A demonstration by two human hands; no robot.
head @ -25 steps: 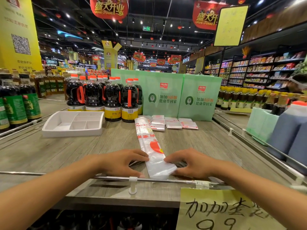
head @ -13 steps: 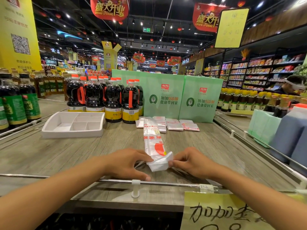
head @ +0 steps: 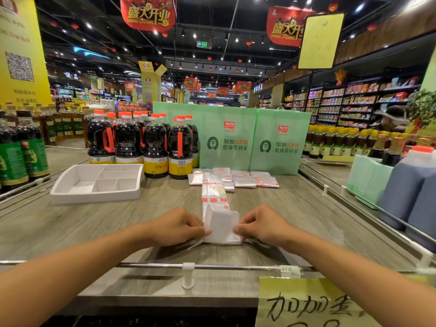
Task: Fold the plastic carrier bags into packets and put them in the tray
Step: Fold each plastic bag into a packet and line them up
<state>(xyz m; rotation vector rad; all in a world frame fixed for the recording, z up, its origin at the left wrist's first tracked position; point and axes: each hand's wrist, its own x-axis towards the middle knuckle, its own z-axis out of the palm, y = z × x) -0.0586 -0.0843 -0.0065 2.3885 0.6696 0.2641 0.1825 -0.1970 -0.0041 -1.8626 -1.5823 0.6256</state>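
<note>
The long white plastic carrier bag with red print point(head: 215, 195) lies as a narrow strip on the grey wood-grain table point(head: 306, 208), its near end turned over into a thick fold; the left hand point(head: 179, 228) pinches that fold's left edge, the right hand point(head: 262, 226) its right edge, fingers curled. The white compartmented plastic tray point(head: 94, 197) sits well apart to the left; flat folded white packets point(head: 245, 181) lie by the strip's far end.
</note>
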